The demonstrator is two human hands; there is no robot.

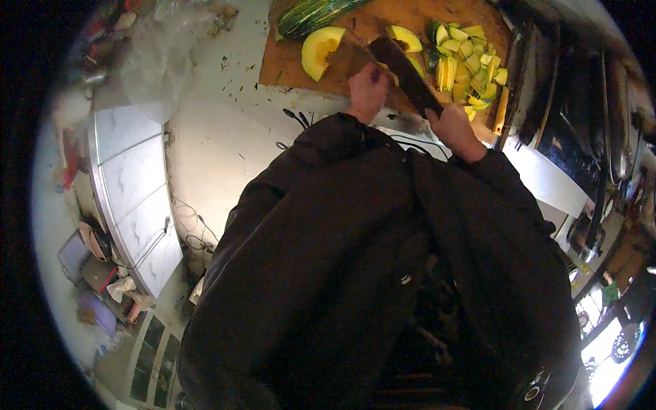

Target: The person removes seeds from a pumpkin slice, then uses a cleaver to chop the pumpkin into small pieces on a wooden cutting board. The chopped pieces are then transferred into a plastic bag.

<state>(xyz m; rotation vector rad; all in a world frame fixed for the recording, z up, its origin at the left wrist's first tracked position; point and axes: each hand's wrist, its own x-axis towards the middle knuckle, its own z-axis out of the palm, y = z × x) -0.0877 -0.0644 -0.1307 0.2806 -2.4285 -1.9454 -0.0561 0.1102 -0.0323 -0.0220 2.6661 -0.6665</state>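
Note:
My right hand (456,130) grips the handle of a cleaver (402,72) with a dark, broad blade, slanting up and left over the wooden cutting board (359,66). Close to the blade's left side, my left hand (369,92) has its fingers curled against a yellow squash piece (394,79), mostly hidden by blade and fingers. Just beyond the blade lies a cut squash wedge (407,38). A larger crescent of squash (319,51) rests to the left. Heaped on the right are many green-skinned squash chunks (469,61). A striped green squash (318,18) lies at the far left of the board.
A yellow-handled tool (501,111) lies along the board's right edge. Black cables (297,119) run near the front edge. Green scraps (241,77) dot the pale surface to the left, near a clear plastic bag (159,61). A dark glossy appliance (569,154) stands at right.

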